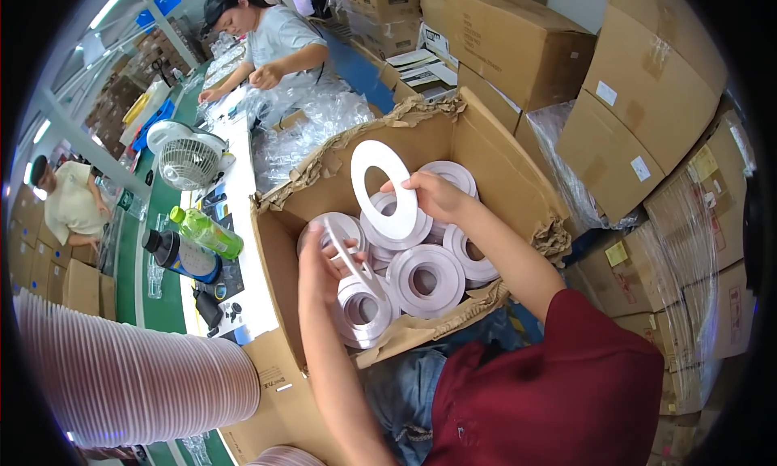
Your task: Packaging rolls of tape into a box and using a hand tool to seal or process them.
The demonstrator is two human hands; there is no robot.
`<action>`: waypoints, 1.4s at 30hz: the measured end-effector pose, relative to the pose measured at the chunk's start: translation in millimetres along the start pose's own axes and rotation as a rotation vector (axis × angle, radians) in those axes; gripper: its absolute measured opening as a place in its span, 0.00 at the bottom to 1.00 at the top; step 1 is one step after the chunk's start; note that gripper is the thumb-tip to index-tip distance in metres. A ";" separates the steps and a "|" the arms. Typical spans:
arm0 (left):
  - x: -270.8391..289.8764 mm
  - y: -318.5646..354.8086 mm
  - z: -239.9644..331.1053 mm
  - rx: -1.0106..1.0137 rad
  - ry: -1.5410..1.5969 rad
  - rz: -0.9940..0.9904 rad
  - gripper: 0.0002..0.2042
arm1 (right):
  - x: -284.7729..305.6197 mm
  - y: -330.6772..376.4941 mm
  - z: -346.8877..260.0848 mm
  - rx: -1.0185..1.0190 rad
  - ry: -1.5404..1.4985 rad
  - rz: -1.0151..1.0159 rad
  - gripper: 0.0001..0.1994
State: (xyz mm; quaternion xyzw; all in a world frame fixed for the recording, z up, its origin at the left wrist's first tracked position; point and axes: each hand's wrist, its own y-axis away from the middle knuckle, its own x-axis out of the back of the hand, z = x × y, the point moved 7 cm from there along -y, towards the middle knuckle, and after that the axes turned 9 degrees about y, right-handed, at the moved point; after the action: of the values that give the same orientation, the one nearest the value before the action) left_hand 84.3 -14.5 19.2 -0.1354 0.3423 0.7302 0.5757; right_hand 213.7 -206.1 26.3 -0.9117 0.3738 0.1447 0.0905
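Observation:
My right hand (433, 197) pinches a flat white ring (373, 153) by its edge, holding it tilted above an open cardboard box (514, 162). In my left hand (322, 268) is another white ring (369, 282), seen nearly edge-on, with my fingers curled round its side. Below both hands, several stacks of white rings (450, 284) fill the box, their holes facing up. The box's rim is torn and ragged.
A tall column of nested rings (146, 373) lies at the lower left. On the bench are a fan (188, 160), a green bottle (209, 231) and a dark bottle (182, 255). A co-worker (279, 45) handles clear plastic. Large cartons (647, 134) pile up at right.

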 end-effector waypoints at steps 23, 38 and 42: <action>-15.1 -3.9 2.3 -0.201 -0.283 -0.010 0.21 | -14.2 5.4 1.8 -0.028 0.076 -0.037 0.18; -5.5 -2.6 14.8 -0.308 -0.333 0.096 0.26 | -10.4 13.9 -25.0 0.159 0.305 0.159 0.16; -15.2 13.8 27.5 -0.488 -0.166 0.045 0.23 | -7.0 14.2 -29.9 0.308 0.304 0.214 0.14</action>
State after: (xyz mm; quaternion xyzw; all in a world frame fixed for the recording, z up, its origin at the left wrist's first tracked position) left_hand 81.4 -9.3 53.0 -0.2024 0.1106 0.8124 0.5355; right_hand 204.7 -219.7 56.0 -0.8536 0.4953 -0.0443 0.1551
